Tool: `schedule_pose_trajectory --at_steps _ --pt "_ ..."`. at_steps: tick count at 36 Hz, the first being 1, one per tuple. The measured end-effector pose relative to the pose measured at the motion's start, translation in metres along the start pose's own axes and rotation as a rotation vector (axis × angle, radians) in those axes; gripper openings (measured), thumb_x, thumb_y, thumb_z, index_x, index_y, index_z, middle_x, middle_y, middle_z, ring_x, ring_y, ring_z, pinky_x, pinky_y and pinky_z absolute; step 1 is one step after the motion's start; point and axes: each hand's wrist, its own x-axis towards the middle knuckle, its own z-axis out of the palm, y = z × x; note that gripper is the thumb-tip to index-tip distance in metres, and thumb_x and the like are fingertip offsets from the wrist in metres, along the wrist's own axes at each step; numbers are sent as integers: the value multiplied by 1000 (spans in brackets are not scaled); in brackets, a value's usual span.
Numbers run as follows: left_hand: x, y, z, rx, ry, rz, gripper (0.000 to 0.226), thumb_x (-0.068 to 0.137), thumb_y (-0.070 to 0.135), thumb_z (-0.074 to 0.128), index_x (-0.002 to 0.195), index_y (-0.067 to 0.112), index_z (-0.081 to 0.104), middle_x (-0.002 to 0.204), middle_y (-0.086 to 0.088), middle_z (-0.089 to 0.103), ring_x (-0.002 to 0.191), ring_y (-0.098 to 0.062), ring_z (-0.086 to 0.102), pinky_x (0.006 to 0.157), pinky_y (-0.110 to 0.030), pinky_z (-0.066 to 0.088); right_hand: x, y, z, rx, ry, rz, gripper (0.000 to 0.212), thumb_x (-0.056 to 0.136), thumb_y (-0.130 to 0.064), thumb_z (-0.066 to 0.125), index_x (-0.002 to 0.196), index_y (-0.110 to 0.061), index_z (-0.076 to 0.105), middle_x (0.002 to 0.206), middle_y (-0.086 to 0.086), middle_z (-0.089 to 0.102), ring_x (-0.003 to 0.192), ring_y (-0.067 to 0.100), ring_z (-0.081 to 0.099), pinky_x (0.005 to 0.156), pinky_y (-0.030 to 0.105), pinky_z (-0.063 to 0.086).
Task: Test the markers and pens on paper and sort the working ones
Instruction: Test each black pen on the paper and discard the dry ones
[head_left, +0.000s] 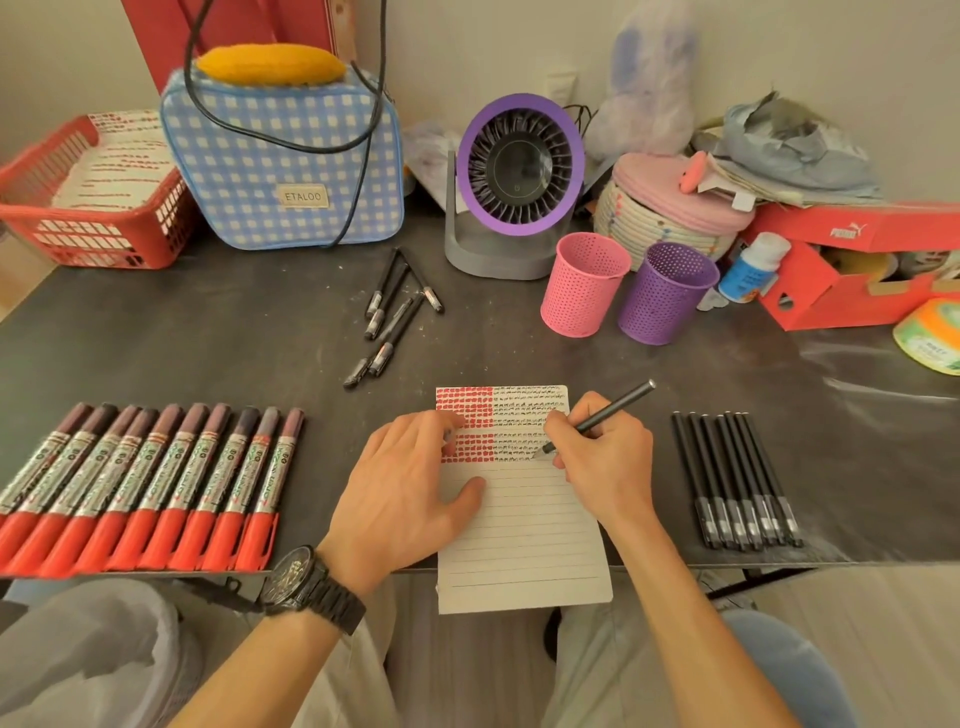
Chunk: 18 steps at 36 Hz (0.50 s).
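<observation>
A lined paper pad (524, 545) lies at the table's front edge, its top rows filled with red and black test marks. My right hand (605, 462) grips a black pen (618, 408) with its tip touching the paper beside the marks. My left hand (410, 493) rests flat on the pad's left side, holding it down. Several red-capped markers (145, 483) lie in a row at the left. Several capped black pens (737, 478) lie in a row at the right. Several more black pens (392, 312) lie loosely beyond the pad.
A pink mesh cup (584, 283) and a purple mesh cup (665, 291) stand at the back right, next to a purple fan (511, 187). A blue checked bag (283, 156), a red basket (88, 208) and an orange shoebox (852, 270) line the back.
</observation>
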Motion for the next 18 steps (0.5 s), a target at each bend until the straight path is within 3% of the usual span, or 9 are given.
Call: schedule_pose_trajectory --at_steps 18 --pt "1 -1 1 12 -13 -7 52 84 62 51 123 28 47 117 17 57 110 -6 51 104 -24 30 1 1 1 6 -9 -10 28 84 -14 71 61 -18 55 45 -1 60 44 6 64 42 13 40"
